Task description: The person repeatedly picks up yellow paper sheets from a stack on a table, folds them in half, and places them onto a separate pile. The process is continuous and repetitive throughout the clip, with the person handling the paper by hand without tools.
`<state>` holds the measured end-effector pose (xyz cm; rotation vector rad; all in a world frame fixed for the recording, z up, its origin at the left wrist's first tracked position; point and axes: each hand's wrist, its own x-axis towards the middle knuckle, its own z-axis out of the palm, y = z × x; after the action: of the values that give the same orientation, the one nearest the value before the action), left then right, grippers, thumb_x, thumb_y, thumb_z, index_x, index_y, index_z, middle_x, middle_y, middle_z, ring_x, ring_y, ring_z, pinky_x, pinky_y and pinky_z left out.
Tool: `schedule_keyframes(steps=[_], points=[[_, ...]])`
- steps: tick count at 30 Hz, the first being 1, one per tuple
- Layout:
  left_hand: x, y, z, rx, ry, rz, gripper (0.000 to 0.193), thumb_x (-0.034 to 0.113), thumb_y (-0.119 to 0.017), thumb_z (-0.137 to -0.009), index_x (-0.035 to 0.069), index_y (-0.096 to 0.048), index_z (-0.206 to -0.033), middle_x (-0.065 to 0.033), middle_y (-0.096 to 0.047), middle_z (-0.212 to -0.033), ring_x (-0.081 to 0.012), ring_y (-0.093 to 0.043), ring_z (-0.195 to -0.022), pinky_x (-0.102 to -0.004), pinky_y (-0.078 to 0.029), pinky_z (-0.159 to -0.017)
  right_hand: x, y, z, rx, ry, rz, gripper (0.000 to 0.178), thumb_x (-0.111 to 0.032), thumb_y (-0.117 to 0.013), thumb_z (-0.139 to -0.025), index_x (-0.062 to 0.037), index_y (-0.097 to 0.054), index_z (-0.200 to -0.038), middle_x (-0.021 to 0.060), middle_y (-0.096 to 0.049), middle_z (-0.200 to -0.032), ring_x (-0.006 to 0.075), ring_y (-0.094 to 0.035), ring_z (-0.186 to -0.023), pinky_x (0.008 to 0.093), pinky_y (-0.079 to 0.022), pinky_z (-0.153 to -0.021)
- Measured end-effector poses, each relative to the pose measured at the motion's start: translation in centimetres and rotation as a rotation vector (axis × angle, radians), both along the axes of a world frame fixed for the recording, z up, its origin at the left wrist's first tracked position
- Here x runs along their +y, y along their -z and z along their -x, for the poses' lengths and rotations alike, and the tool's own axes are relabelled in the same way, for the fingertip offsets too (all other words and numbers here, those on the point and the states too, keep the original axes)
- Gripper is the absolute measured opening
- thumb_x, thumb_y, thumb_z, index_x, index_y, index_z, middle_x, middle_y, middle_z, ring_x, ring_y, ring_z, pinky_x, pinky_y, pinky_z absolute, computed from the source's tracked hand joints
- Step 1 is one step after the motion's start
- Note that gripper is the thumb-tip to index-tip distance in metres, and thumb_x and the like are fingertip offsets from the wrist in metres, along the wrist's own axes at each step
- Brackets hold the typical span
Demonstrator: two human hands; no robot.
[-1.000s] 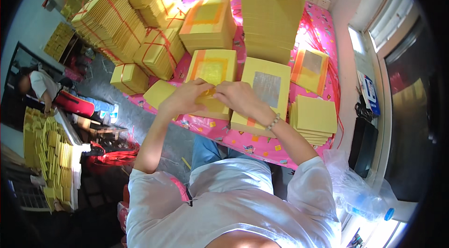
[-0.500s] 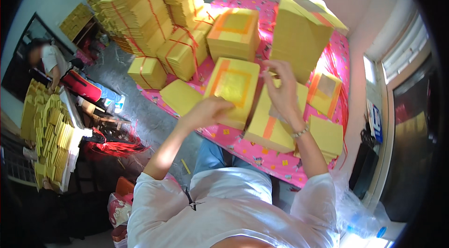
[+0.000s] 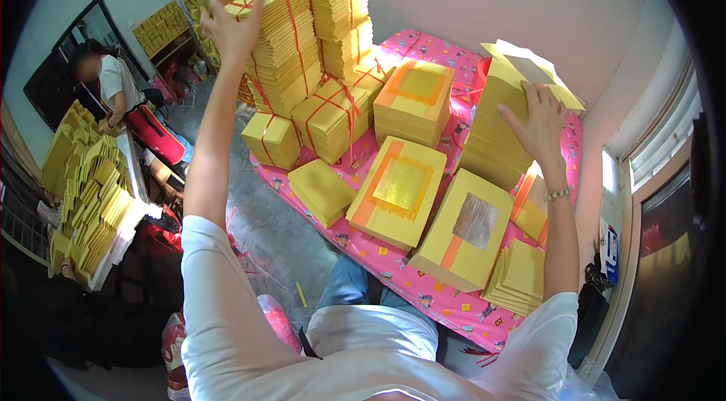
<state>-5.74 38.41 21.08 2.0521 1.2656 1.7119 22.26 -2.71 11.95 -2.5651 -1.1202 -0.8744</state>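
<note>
My left hand, fingers spread, is raised at the upper side of a tall stack of yellow paper tied with red string; I cannot tell whether it touches. Over the side and top of another tall yellow paper stack at the right lies my right hand, its fingers stretched out. Nothing is gripped in either hand. Between my arms stand a paper block with a gold patch, one with a silver patch, and a third block behind them with an orange-framed patch.
A pink patterned cloth lies under the stacks. Smaller paper piles sit at its left and front right. At far left a person stands by a table of yellow paper. A window frame borders the right.
My hands have left the middle blocks. The left has swung up and left to the tied stack, the right up and right to the tall stack. The view has shifted.
</note>
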Motion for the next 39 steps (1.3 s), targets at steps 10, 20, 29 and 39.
schedule_keyframes(steps=[10, 20, 29, 39], points=[[4.3, 2.4, -1.0, -0.681, 0.612, 0.981, 0.106, 0.058, -0.08, -0.059, 0.01, -0.031, -0.141, -0.016, -0.038, -0.139, -0.032, -0.042, -0.125, -0.0527, -0.04, -0.094, -0.7, 1.8, -0.8, -0.122, -0.079, -0.044, 0.07, -0.039, -0.072, -0.074, -0.011, -0.044, -0.132, 0.0142, -0.045, -0.132, 0.0338, -0.035, -0.13, 0.0553, -0.022, -0.106], [3.3, 2.7, -0.1, -0.638, 0.657, 1.256, 0.069, 0.063, -0.071, -0.062, 0.02, -0.062, -0.115, -0.0011, -0.061, -0.12, -0.0227, -0.051, -0.112, -0.0459, -0.027, -0.094, -0.2, 2.1, -1.1, -0.148, -0.068, -0.053, 0.072, -0.037, -0.074, -0.072, -0.0102, -0.044, -0.133, 0.0146, -0.044, -0.132, 0.0346, -0.034, -0.13, 0.0554, -0.022, -0.106], [0.6, 1.1, 0.1, -0.852, 0.731, 1.159, 0.07, 0.059, -0.069, -0.064, 0.019, -0.056, -0.119, -0.0049, -0.056, -0.118, -0.0264, -0.049, -0.113, -0.0415, -0.043, -0.083, -0.6, 1.6, -1.5, -0.008, -0.146, -0.146, 0.074, -0.035, -0.071, -0.077, -0.0105, -0.036, -0.138, 0.0151, -0.043, -0.133, 0.0337, -0.034, -0.13, 0.0555, -0.02, -0.108], [-11.9, -5.0, -8.4, -0.833, 1.158, 1.085, 0.108, 0.053, -0.075, -0.062, 0.009, -0.016, -0.14, -0.0168, -0.027, -0.131, -0.0359, -0.035, -0.123, -0.0562, -0.04, -0.095, -3.0, 1.0, 2.7, -0.117, -0.286, -0.409, 0.058, -0.025, -0.071, -0.076, -0.0109, -0.047, -0.127, 0.0139, -0.047, -0.125, 0.0355, -0.037, -0.127, 0.0519, -0.025, -0.105]])
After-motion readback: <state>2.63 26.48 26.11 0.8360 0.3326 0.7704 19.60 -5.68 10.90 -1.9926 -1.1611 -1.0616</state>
